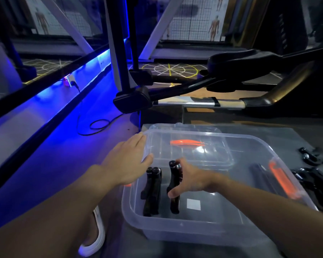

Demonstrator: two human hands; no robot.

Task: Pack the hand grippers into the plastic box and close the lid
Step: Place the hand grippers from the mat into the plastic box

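A clear plastic box (175,228) sits on the floor in front of me. Its clear lid (194,131) with an orange clasp lies behind it. My left hand (127,161) rests flat on the box's left rim, fingers spread along the edge. Inside the box my right hand (192,177) is closed around a black hand gripper (173,200) that lies near the middle. Another black hand gripper (152,192) lies beside it to the left, untouched. A pile of several black hand grippers (313,179) lies on the floor right of the box.
An orange latch (282,179) hangs on the box's right wall. A black exercise machine frame (175,90) stands just behind the lid. A black cable (95,125) loops on the blue-lit floor at left. A white sandal (97,237) is beside the box's near left corner.
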